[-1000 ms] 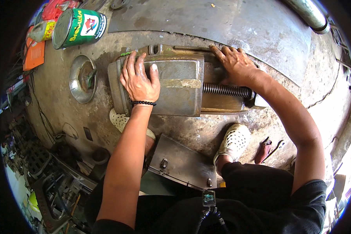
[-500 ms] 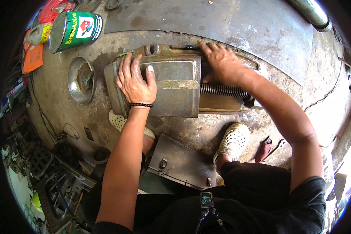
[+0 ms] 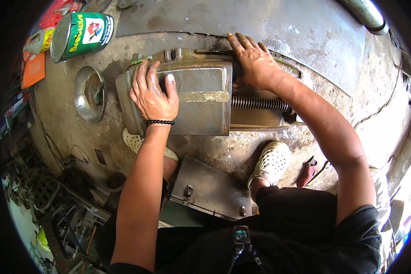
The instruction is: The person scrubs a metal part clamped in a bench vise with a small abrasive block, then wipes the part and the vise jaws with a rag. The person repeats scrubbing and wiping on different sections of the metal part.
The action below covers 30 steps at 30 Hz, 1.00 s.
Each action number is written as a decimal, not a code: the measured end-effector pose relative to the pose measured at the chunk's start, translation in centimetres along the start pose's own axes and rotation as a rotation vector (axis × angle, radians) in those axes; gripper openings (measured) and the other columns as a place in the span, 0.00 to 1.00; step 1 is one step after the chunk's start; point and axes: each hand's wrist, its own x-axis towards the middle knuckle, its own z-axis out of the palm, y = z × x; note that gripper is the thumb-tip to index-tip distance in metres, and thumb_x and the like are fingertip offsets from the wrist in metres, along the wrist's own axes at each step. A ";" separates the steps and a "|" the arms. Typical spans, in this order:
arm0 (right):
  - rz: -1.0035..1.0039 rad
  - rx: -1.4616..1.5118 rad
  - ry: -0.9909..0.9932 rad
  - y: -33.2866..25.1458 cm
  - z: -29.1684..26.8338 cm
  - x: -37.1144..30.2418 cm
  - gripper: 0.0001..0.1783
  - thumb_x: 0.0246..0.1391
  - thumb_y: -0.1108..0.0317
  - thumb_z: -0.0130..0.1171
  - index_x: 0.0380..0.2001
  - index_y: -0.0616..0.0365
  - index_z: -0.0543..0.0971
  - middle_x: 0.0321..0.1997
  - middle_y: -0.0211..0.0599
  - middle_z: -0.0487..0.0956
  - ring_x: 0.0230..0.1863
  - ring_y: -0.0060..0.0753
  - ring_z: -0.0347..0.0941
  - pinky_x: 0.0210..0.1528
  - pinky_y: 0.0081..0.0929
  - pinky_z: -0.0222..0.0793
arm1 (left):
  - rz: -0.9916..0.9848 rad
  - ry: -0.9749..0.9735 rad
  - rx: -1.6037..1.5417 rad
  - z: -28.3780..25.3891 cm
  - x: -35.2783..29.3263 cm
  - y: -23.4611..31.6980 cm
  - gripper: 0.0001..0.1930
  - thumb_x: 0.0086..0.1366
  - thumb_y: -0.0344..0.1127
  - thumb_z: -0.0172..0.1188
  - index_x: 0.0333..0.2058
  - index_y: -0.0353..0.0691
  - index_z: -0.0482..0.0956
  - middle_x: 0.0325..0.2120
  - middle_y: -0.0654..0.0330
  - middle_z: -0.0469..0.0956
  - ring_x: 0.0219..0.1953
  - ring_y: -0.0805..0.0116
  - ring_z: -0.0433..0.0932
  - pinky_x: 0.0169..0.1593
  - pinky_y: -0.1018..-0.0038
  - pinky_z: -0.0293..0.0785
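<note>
A heavy grey-brown machine vise (image 3: 203, 116) lies on the concrete floor before me, its body running left to right. My left hand (image 3: 154, 93) rests flat on the vise's broad block, fingers stretched toward the far edge and thumb apart. A threaded screw (image 3: 260, 103) shows to the right of that block. Beyond the screw, my right hand (image 3: 256, 63) reaches over the vise's far side with its fingers extended past the rim. The thumb side of that hand is down in the gap beside the block and partly hidden. Neither hand appears to grip anything.
A green paint can (image 3: 83, 36) and a shallow metal bowl (image 3: 90, 109) stand to the left. Behind the vise lies a metal sheet (image 3: 306, 41), with a pipe (image 3: 364, 16) at far right. Near my feet are a metal box (image 3: 210, 187) and red-handled pliers (image 3: 307, 172).
My right hand has shifted slightly farther away across the vise's far rim. The left hand stays at the same spot on the block. The whole view has drifted a little.
</note>
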 end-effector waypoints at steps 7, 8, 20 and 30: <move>0.004 -0.126 0.001 0.1 0.8 0.3 0.65 0.53 0.52 0.71 0.77 0.58 0.36 0.81 0.54 0.40 0.81 0.51 0.38 0.79 0.56 0.38 | -0.003 0.003 0.015 0.1 0.0 0.0 0.23 0.69 0.51 0.54 0.56 0.44 0.76 0.62 0.54 0.70 0.66 0.51 0.66 0.67 0.52 0.55; 0.017 -0.090 -0.004 0.0 0.6 0.3 0.66 0.52 0.51 0.72 0.76 0.59 0.36 0.81 0.53 0.40 0.81 0.51 0.37 0.79 0.57 0.38 | 0.010 0.017 0.015 0.1 0.0 0.0 0.23 0.69 0.51 0.54 0.56 0.44 0.76 0.62 0.54 0.70 0.66 0.51 0.66 0.67 0.52 0.55; -0.021 -0.004 -0.298 0.1 -0.1 0.8 0.73 0.43 0.47 0.78 0.76 0.60 0.37 0.81 0.53 0.41 0.81 0.52 0.38 0.79 0.59 0.39 | 0.021 0.008 0.021 0.1 0.1 0.2 0.23 0.70 0.51 0.53 0.55 0.44 0.77 0.61 0.54 0.71 0.66 0.51 0.66 0.67 0.52 0.56; -0.005 -0.043 -0.071 0.8 -0.4 1.0 0.71 0.42 0.47 0.78 0.76 0.58 0.41 0.80 0.56 0.44 0.80 0.54 0.41 0.78 0.61 0.41 | 0.015 -0.012 0.025 0.2 -0.1 0.0 0.23 0.70 0.52 0.52 0.56 0.44 0.77 0.61 0.53 0.71 0.66 0.50 0.66 0.67 0.52 0.56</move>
